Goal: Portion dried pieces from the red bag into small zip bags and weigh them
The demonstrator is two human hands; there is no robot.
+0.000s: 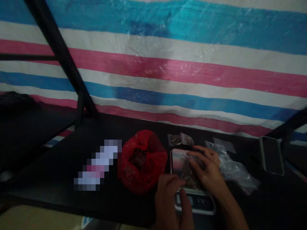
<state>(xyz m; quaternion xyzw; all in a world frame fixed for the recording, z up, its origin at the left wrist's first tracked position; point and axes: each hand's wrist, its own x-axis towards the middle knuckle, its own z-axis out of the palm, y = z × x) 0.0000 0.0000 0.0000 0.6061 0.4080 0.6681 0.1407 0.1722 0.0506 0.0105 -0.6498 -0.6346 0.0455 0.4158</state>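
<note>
A small clear plastic bag with brown pieces inside lies on the flat pan of a digital scale. At its lower left edge, my left hand has the thumb and index fingertips close together, pinching the bag. My right hand reaches over the bag's upper right side, fingers stretched and apart, touching it. Part of the scale's display is hidden behind my left thumb. Left of the scale stands an open red plastic bag with dark brown contents. Two small filled zip bags lie just behind the scale.
Several flat, clear zip bags lie right of my right hand. Farther right is a phone on the black table. A pixelated patch covers something left of the red bag. Striped sheeting hangs behind, with a dark frame bar at left.
</note>
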